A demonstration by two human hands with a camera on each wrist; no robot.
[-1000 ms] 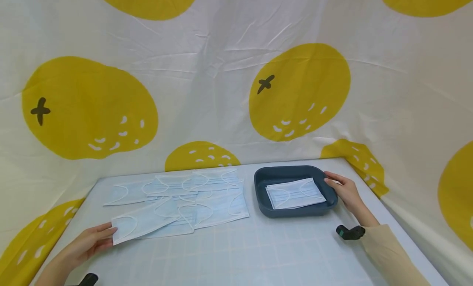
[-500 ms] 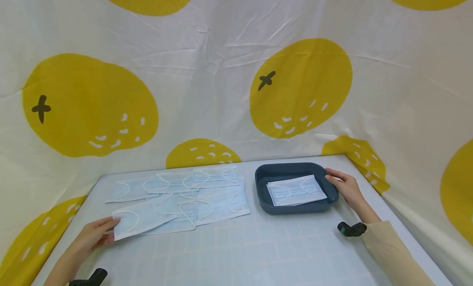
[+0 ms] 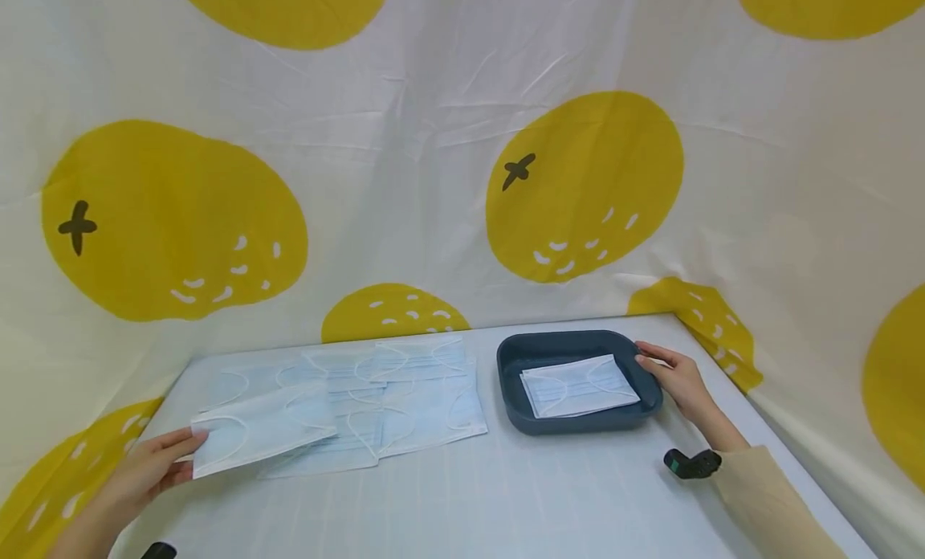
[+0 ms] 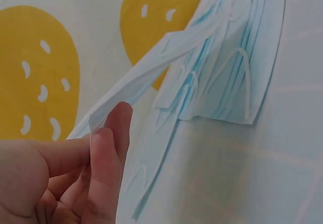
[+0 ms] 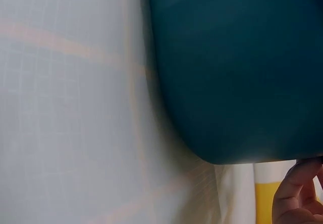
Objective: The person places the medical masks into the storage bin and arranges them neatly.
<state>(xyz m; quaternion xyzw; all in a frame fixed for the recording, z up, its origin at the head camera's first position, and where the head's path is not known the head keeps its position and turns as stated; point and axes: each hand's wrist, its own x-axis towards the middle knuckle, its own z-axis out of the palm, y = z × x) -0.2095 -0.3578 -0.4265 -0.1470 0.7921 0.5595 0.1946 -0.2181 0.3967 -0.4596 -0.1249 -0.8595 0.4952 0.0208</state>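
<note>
My left hand (image 3: 155, 469) pinches the left end of a light blue face mask (image 3: 263, 429) between thumb and fingers. In the left wrist view that mask (image 4: 136, 77) is raised and seen nearly edge-on, above the other face masks (image 4: 237, 77). Those masks (image 3: 433, 414) lie overlapping on the left half of the table, ear loops showing. My right hand (image 3: 678, 382) grips the right end of a dark blue tray (image 3: 509, 402). Inside the tray sits a small stack of face masks (image 3: 578, 386). The right wrist view has the tray's outer side (image 5: 237, 72) and curled fingers (image 5: 292, 193) at its edge.
A pale checked cloth covers the table (image 3: 462, 503). Behind it hangs a white curtain (image 3: 405, 206) with large yellow fruit prints, which comes down along the back and both sides. A black wrist device (image 3: 692, 464) sits by the right sleeve.
My left hand has drawn its mask left and up off the pile, uncovering more of the masks beneath. My right hand stays at the tray. The head view has shifted slightly.
</note>
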